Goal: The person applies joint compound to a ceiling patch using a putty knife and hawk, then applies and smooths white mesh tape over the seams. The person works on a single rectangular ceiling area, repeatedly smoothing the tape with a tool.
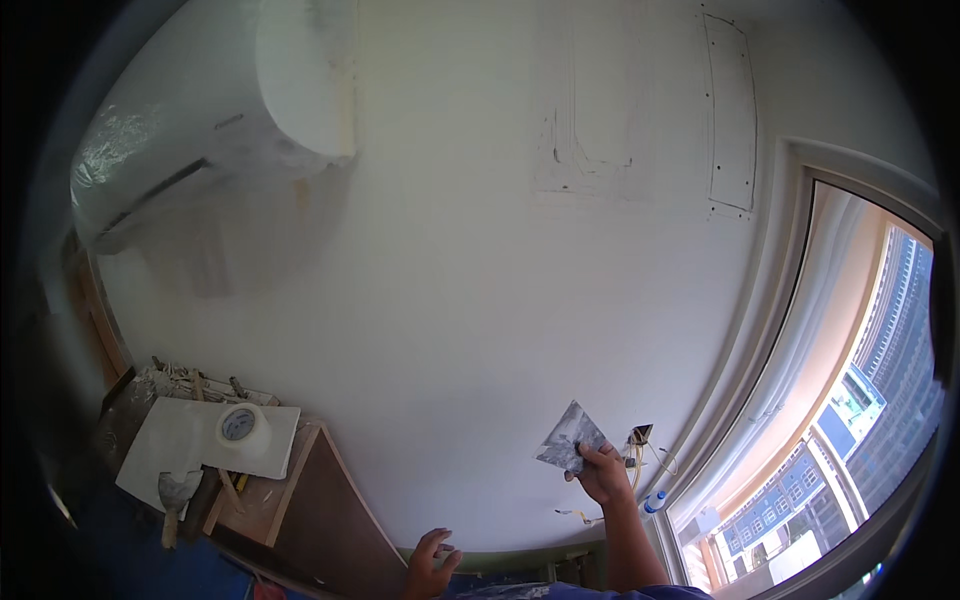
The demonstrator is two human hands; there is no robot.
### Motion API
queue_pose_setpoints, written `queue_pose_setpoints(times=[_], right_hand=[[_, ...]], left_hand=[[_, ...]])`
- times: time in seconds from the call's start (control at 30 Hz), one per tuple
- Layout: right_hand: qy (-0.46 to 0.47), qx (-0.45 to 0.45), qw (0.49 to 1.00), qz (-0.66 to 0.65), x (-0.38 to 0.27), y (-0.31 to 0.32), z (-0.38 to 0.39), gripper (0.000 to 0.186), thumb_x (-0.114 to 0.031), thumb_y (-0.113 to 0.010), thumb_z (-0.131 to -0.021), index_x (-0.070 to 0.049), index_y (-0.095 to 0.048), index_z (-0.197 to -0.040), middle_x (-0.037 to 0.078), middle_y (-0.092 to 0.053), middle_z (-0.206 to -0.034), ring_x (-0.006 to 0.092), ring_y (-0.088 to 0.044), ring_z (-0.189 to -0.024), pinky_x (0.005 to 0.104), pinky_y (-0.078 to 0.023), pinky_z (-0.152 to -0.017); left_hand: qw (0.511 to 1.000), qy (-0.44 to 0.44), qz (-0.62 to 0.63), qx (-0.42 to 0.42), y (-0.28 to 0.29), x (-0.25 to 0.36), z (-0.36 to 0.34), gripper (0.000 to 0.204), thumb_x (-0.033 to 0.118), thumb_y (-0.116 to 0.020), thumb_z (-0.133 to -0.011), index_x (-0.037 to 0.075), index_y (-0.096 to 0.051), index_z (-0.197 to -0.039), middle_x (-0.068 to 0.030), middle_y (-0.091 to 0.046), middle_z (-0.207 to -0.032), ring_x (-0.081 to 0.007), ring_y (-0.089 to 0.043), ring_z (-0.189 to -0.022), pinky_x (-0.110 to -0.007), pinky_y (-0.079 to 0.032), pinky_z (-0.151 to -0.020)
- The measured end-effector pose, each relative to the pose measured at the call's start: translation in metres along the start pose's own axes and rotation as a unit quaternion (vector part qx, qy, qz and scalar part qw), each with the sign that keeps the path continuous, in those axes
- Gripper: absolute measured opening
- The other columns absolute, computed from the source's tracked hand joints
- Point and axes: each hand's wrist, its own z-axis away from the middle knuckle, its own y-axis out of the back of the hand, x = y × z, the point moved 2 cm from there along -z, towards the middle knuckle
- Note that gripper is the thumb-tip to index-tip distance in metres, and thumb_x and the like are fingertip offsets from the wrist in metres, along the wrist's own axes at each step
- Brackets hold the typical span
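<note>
My right hand [603, 474] is closed on a putty knife [573, 438]. Its wide grey blade, smeared with white, is raised in front of the white wall [450, 300], and my fingers hide the handle. Whether the blade touches the wall I cannot tell. Lower and to the left, my left hand [432, 568] has its fingers curled in, with a small greyish bit showing between them that I cannot make out. Just right of the putty knife, loose wires come out of a wall box [641, 435].
A plastic-wrapped air conditioner [190, 130] hangs at upper left. On a wooden cabinet [320, 500] at lower left lie a white board [150, 440], a tape roll [240, 427] and another putty knife [175, 500]. A bottle [655, 501] stands by the window [800, 500] on the right.
</note>
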Motion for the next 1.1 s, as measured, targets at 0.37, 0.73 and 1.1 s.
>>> queue_pose_setpoints(times=[0.37,0.73,1.1], right_hand=[[-0.130,-0.028,0.981,0.141,0.092,-0.022,0.003,0.021,-0.008,-0.065,-0.106,0.005,-0.064,-0.122,0.014,-0.074,-0.106,0.0247,-0.074,-0.084,0.0405,-0.062,-0.069],[-0.156,-0.203,0.931,0.260,0.130,-0.171,-0.069,0.022,-0.008,-0.065,-0.104,0.008,-0.065,-0.120,0.014,-0.073,-0.099,0.0239,-0.071,-0.071,0.0393,-0.060,-0.065],[-0.009,-0.280,0.933,0.224,0.204,-0.369,-0.159,0.026,-0.011,-0.068,-0.105,0.008,-0.064,-0.121,0.015,-0.073,-0.108,0.0242,-0.074,-0.091,0.0397,-0.064,-0.076]], left_hand=[[0.976,-0.115,-0.120,0.140,0.039,0.026,0.012,0.024,0.017,-0.082,-0.093,-0.001,-0.075,-0.106,-0.0225,-0.069,-0.133,-0.0373,-0.072,-0.116,-0.044,-0.057,-0.097],[0.856,-0.228,-0.297,0.356,0.166,0.128,0.036,0.028,0.009,-0.078,-0.093,0.000,-0.072,-0.119,-0.0189,-0.075,-0.117,-0.0375,-0.073,-0.109,-0.045,-0.057,-0.094],[0.785,-0.036,-0.487,0.381,0.304,0.134,-0.068,0.053,0.029,-0.086,-0.085,0.009,-0.072,-0.132,-0.0130,-0.072,-0.114,-0.0301,-0.067,-0.107,-0.047,-0.045,-0.096]])
